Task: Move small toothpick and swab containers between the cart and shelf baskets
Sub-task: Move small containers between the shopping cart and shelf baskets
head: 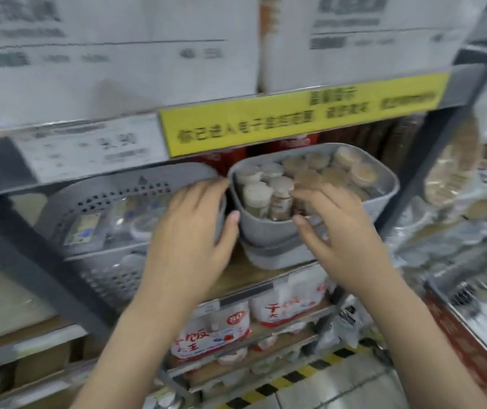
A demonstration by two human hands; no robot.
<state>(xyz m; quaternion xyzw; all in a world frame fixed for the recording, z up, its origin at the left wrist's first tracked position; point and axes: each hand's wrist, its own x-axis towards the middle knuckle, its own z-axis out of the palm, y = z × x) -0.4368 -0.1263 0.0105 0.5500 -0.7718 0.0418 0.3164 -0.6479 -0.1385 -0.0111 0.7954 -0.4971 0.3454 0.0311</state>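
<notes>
Two grey baskets sit side by side on the shelf (pixel 254 273), at a height the person can reach with both arms, and both hands work at them. The perforated basket (pixel 94 208) on the left leans forward, probably so its flat packets face the aisle; how many packets it holds I cannot count through the blur. The solid basket (pixel 319 231) on the right seems to stand on a second, nested one and is packed tight with upright toothpick containers (pixel 268 196), about a dozen round lids showing, likely stood on end to fit more in.

The left hand (pixel 189 231) lies flat over the perforated basket's right rim with fingers spread and thumb pointing at the gap between the baskets, apparently steadying it. The right hand (pixel 333 225) reaches over the solid basket's near rim, fingers curled down among the containers; whether it pinches one I cannot tell. A wire cart (pixel 472 299) stands at the right edge.
</notes>
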